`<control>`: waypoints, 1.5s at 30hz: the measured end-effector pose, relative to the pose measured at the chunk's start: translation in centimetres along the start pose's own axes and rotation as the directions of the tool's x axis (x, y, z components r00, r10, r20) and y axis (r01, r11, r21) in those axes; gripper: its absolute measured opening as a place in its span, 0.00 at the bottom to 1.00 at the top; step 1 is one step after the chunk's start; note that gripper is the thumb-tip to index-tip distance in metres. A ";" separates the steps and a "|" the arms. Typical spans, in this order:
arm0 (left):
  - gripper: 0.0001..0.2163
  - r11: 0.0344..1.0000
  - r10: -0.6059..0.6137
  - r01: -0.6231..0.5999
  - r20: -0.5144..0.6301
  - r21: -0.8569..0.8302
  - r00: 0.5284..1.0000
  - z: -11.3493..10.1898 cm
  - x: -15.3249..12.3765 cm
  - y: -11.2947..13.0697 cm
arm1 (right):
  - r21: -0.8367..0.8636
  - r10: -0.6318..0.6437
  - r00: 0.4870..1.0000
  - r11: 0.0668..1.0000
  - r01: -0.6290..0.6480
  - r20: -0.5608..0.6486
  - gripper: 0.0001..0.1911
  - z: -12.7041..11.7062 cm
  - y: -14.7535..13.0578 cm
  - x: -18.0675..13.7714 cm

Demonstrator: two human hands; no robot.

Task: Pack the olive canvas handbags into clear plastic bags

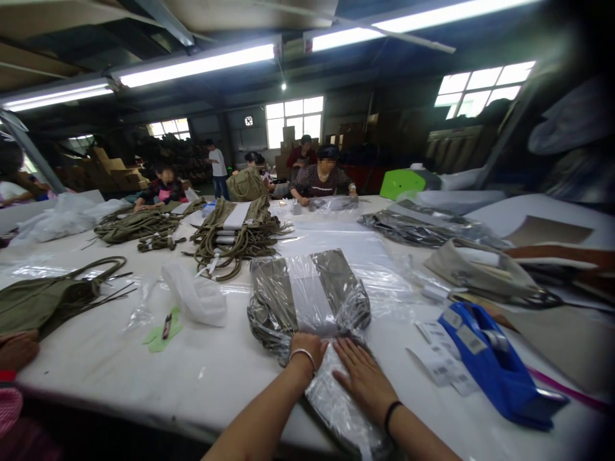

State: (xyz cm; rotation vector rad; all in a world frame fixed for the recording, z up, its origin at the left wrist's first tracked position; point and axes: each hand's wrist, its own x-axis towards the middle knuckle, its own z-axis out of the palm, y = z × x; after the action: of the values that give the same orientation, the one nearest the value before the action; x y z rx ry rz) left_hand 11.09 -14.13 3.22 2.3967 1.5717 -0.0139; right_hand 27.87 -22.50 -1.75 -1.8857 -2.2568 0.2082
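A clear plastic bag holding a folded olive bag with a white band (310, 294) lies on the white table (230, 378) right in front of me. My left hand (307, 351) rests on the packet's near end with its fingers curled under, so what they hold is hidden. My right hand (362, 378) lies flat with fingers stretched out, pressing the loose plastic flap at the packet's near edge. A bracelet shows on my left wrist and a dark band on my right.
A blue tape dispenser (497, 365) and white labels (439, 358) sit to my right. Olive bags and cords (235, 237) pile further back, another olive bag (48, 298) lies at left. Bagged packets (423, 227) lie at right. Other people sit at the far end.
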 end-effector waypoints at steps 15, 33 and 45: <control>0.23 0.908 0.354 -0.398 -0.267 -0.129 0.896 3.5 -5.9 -3.8 | 0.304 0.415 0.861 0.895 -0.328 -0.294 0.33 2.1 3.4 -5.9; 0.17 0.624 0.745 -0.781 -0.307 0.009 0.592 6.3 -13.7 -5.6 | 0.357 0.487 0.861 0.785 -0.506 0.151 0.16 -4.2 -0.2 -3.8; 0.28 0.775 0.628 -0.564 -0.257 0.284 0.734 -6.0 -25.5 -29.6 | 0.976 0.259 0.948 0.072 -0.207 0.182 0.26 -3.7 -9.3 -8.7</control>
State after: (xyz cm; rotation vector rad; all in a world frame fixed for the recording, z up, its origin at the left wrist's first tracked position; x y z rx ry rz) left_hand -26.84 -24.61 6.45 3.0863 0.8389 0.4224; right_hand 21.37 -32.77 3.46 -1.2715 -0.9882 1.3541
